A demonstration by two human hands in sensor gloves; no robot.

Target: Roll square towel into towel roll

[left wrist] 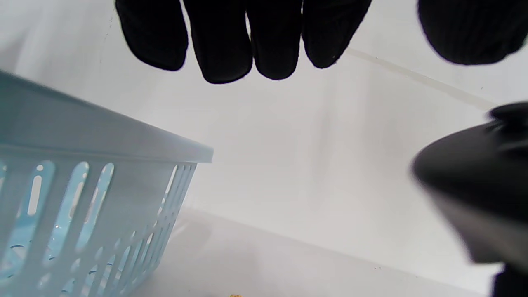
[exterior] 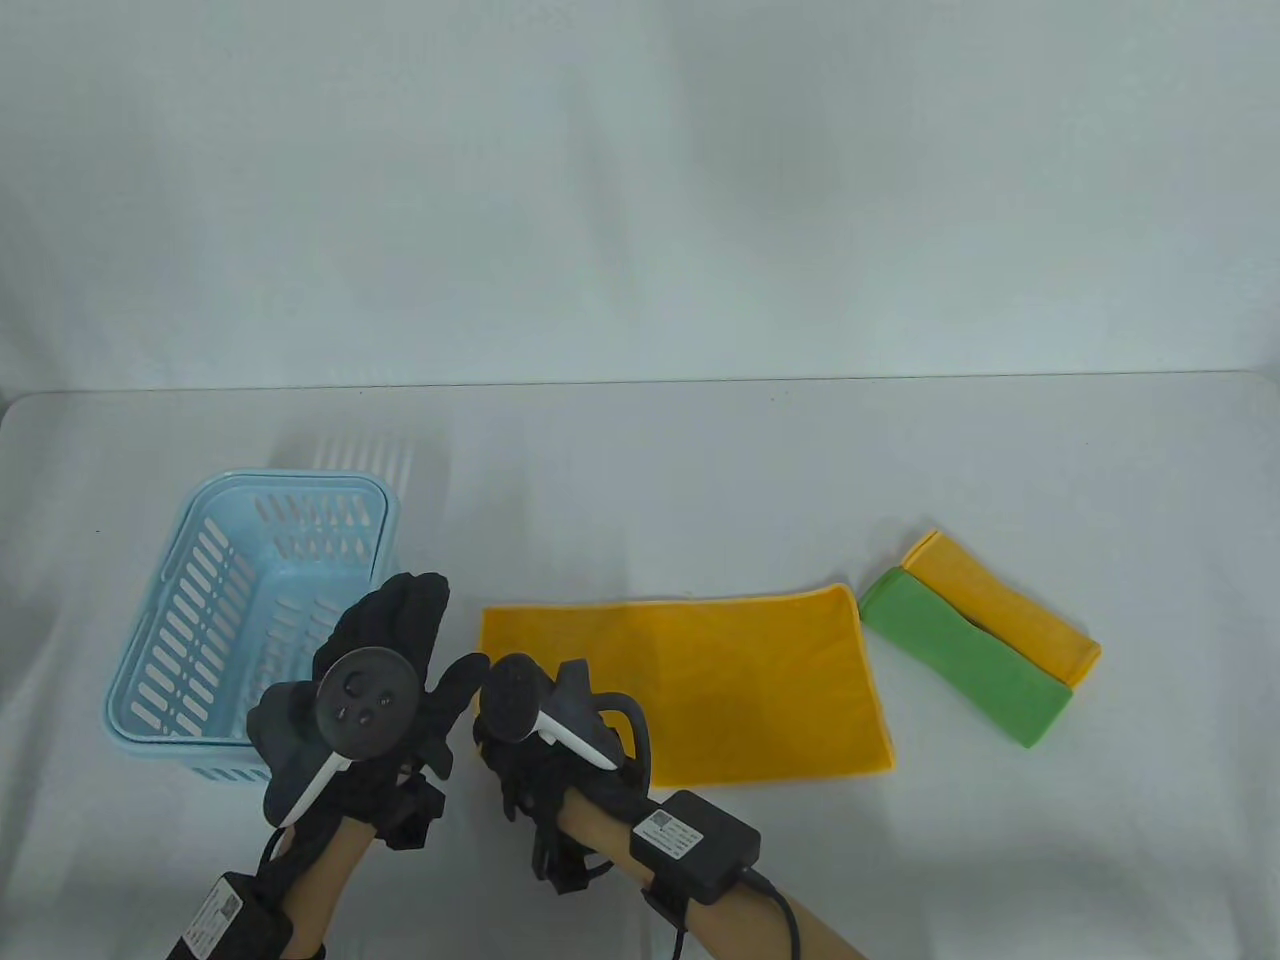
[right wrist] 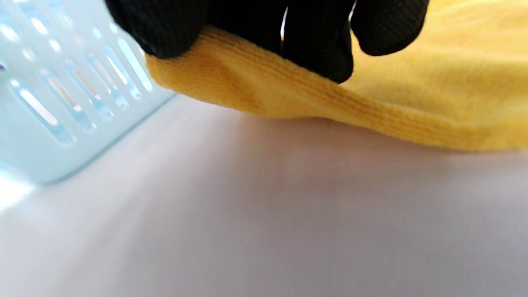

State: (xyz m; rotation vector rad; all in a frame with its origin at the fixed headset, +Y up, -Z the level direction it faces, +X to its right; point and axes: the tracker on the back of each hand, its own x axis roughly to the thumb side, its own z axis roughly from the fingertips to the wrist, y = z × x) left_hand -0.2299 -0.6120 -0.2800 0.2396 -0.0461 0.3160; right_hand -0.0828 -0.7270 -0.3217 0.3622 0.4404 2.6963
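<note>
Towel (exterior: 720, 685) first: the yellow square one lies flat on the table (exterior: 640, 470), folded into a wide rectangle, right at the front and just off centre. Nearest to us, both gloved hands come in low. The right hand (exterior: 545, 735) sits at the towel's near left corner, and from the right wrist view its fingertips (right wrist: 321, 45) are curled over the stitched edge of the towel (right wrist: 371, 103), pinching that corner so it lifts a little off the table. A tracker rides on the back of that hand, and a black box is strapped to the forearm behind it.

Just beside it, the left hand (exterior: 385, 660) hovers over the gap between towel and basket, fingers relaxed and hanging loosely; in the left wrist view the fingers (left wrist: 225, 45) dangle together with nothing in them, the thumb set apart at the side. It touches nothing that I can make out.

A step further back on the left stands a pale blue slotted basket (exterior: 180, 620), upright, its near right corner partly hidden by the left hand. Over on the right, well apart from the hands, two folded towels lie slanted side by side, touching: a green one (exterior: 965, 650) nearer, a yellow one (exterior: 1005, 605) behind it. Beyond all that, a plain white wall.
</note>
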